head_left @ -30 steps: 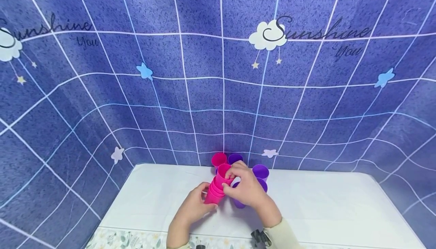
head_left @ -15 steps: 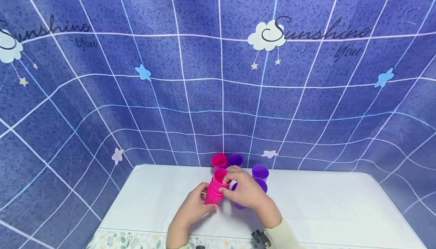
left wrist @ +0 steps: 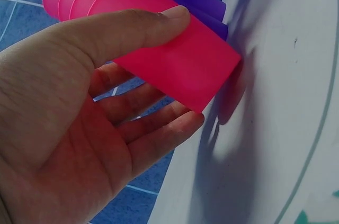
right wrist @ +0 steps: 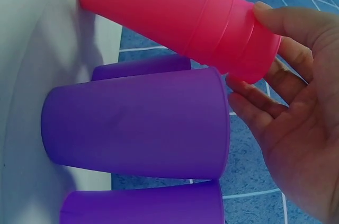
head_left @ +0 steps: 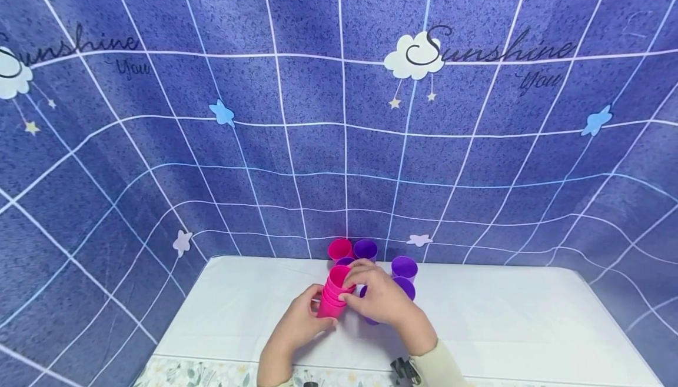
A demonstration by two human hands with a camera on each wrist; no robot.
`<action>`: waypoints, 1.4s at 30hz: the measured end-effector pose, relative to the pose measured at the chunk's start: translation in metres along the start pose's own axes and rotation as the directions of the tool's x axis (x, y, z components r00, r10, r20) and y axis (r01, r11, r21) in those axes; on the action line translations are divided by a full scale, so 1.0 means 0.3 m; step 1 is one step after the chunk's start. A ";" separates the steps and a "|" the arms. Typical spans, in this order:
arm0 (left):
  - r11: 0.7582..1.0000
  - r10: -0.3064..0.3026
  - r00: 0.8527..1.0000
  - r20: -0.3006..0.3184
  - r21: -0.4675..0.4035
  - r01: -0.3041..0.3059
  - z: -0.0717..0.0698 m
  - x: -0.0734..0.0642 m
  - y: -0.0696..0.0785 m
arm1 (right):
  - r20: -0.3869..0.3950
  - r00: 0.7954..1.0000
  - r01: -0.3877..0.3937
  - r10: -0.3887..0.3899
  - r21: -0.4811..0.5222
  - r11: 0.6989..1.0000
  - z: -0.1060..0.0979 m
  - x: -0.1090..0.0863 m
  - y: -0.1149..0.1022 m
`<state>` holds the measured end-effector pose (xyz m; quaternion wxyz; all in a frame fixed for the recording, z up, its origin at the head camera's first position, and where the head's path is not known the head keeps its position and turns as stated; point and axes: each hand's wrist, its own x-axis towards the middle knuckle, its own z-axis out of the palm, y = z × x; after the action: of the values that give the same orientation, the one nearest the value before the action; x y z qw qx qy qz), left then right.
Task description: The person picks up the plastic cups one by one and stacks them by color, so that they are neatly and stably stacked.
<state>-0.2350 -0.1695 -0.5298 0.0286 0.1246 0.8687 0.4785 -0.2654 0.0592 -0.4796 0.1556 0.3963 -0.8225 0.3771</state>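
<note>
A stack of nested pink cups (head_left: 331,306) leans slightly, its base close over the white table. My left hand (head_left: 298,320) grips the lowest cup, thumb on one side and fingers behind it, as the left wrist view shows. At the upper end, my right hand (head_left: 382,296) pinches the rim of the top pink cup (right wrist: 263,41), thumb outside. That cup sits inside the others with only a narrow band standing out. Just beyond the right hand's fingers stands a purple cup (right wrist: 137,126), mouth up, partly hidden by that hand in the head view.
Behind the stack stand another pink cup (head_left: 339,249) and a dark purple cup (head_left: 365,249). Two more purple cups, one at the back (head_left: 405,267) and one nearer (head_left: 406,288), stand to the right. A blue grid-patterned curtain (head_left: 318,146) rises behind the white table (head_left: 487,316).
The top pink cup has moved down and left into the stack with my right hand, and its rim now sits closer to the rims below. My left hand has stayed nearly still.
</note>
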 end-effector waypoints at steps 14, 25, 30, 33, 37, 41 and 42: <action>1.000 -0.010 1.000 0.006 -0.018 0.010 0.000 -0.008 -0.011 | 0.047 0.999 -0.017 0.018 -0.013 1.000 0.015 -0.002 -0.017; 1.000 -0.004 1.000 0.011 -0.031 0.004 -0.004 -0.001 -0.010 | 0.018 0.999 -0.033 0.033 -0.040 0.999 0.008 -0.002 -0.022; 1.000 -0.012 1.000 -0.004 -0.024 0.012 -0.007 -0.001 -0.013 | 0.007 0.999 -0.053 0.053 -0.007 0.999 0.009 0.001 -0.023; 1.000 -0.019 1.000 -0.007 -0.020 0.019 -0.011 -0.004 -0.015 | -0.002 0.997 -0.071 0.072 0.047 0.996 0.010 0.003 -0.028; 0.999 -0.018 1.000 -0.008 -0.027 0.018 -0.016 -0.006 -0.018 | -0.040 0.997 -0.068 0.072 0.094 0.993 0.026 0.007 -0.042; 0.998 -0.007 1.000 0.004 -0.065 0.008 -0.018 -0.003 -0.018 | -0.088 0.994 -0.060 0.068 0.094 0.994 0.048 0.014 -0.055; 0.998 -0.007 1.000 0.002 -0.066 0.007 -0.020 -0.003 -0.017 | -0.101 0.992 -0.062 0.071 0.092 0.994 0.051 0.016 -0.057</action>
<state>-0.2361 -0.1772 -0.5309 0.0353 0.1212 0.8527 0.5068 -0.2547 0.0383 -0.4787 0.1677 0.3550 -0.8086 0.4383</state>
